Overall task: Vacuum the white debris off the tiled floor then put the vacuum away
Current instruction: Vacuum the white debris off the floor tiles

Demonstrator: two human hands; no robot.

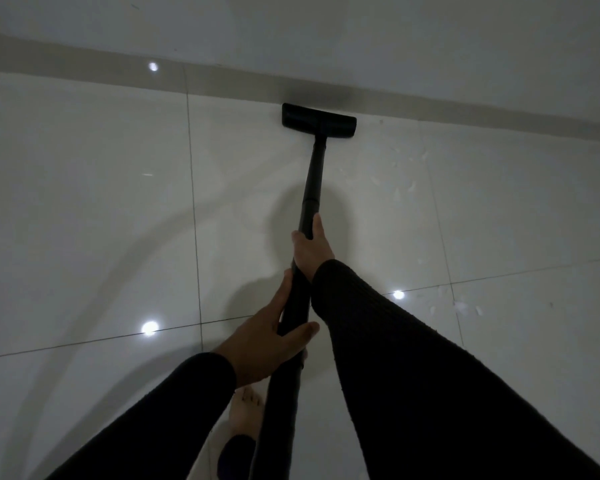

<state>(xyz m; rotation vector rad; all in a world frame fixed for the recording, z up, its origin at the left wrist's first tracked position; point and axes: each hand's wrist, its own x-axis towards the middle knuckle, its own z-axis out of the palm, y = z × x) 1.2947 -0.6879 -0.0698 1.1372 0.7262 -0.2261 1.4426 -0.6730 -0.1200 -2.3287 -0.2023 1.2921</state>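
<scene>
- I see the long black vacuum wand (312, 174) slanting away from me, its flat black floor head (318, 120) on the glossy pale tiled floor (84, 202) just beside the beige skirting strip (84, 64).
- White debris flakes (400, 188) lie right of the wand.
- My right hand (310, 249) grips the wand further along; my left hand (267, 337) grips it nearer me.
- A bare foot (245, 414) shows below.

Head view looks steeply down, floor (84, 202) near.

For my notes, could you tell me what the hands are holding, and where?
Both grip the vacuum wand: right hand mid-tube, left hand lower toward the person.
</scene>
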